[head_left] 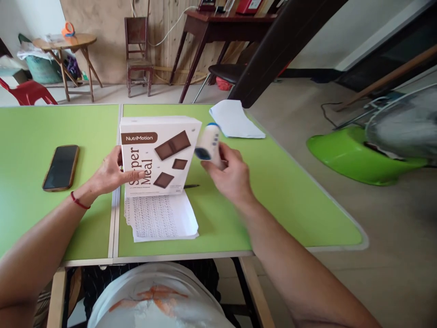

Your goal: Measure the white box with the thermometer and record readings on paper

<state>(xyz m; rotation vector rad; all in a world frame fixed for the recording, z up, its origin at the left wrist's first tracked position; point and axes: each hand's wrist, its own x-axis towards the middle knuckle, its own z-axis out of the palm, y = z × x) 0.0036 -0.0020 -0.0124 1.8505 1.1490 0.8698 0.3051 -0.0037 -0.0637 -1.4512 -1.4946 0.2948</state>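
A white NutriMotion Super Meal box (155,152) with brown chocolate squares printed on it stands upright on the green table (280,191). My left hand (111,173) grips the box's left edge, thumb across its front. My right hand (230,175) holds a small white device with a blue tip (209,146), blurred, just right of the box. A sheet stack with printed text (160,217) lies under and in front of the box. A dark pen (191,186) lies beside it.
A phone (61,167) lies face up at the left of the table. White papers (235,119) rest at the far right corner. Beyond stand a wooden chair (138,54), a round table (66,45), a dark desk (221,23) and a green fan base (355,157) on the floor.
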